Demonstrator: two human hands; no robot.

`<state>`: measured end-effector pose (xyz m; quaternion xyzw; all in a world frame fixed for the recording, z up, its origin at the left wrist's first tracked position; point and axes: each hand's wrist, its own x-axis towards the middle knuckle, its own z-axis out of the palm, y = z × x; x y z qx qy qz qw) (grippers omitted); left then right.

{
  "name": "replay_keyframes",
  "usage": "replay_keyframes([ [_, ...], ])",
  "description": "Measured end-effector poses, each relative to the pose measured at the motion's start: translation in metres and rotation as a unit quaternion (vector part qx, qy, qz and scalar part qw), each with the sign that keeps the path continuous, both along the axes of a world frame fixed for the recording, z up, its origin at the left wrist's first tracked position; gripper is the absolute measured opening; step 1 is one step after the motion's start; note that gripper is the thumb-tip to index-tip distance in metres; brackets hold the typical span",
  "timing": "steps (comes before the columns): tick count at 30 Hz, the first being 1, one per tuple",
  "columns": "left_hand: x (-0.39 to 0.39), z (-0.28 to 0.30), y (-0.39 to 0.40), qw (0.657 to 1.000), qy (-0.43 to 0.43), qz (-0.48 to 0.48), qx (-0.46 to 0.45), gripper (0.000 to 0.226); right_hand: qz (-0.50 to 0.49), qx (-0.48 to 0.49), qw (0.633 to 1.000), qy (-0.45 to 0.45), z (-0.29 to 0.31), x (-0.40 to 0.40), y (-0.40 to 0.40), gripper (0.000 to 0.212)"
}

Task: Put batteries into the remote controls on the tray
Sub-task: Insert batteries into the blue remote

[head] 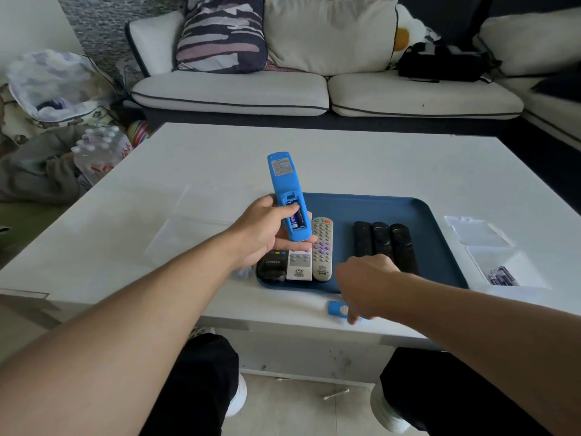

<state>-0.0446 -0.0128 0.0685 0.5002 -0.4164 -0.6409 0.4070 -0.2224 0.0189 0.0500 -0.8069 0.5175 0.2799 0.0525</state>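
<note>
Blue remote [284, 193] above tray edge [314, 196]

Landmark: tray [434, 221]. Its far and right parts lie bare. Its near-left corner is packed with three remotes [298, 262] side by side; three black remotes [385, 243] fill its middle. Left of tray: a clear lid [185, 228] lies flat on the table [345, 158]. Right of tray: battery box [503, 269]. Near edge: blue cover [337, 308], under the right hand [366, 284].

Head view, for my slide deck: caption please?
Left hand holds blue remote, batteries loaded; right hand reaches for its cover.
</note>
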Motion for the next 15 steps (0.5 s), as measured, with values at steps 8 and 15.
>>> replay_keyframes([
  [8, -0.001, 0.0, -0.005, 1.0, -0.028, 0.006, -0.008, 0.016, -0.015, 0.004, 0.992, -0.126, -0.001, -0.01, -0.003, 0.02],
  [15, -0.009, 0.002, -0.005, 0.999, -0.04, -0.018, -0.017, 0.014, -0.145, 0.001, 0.908, -0.393, 0.03, -0.026, -0.027, 0.014],
])
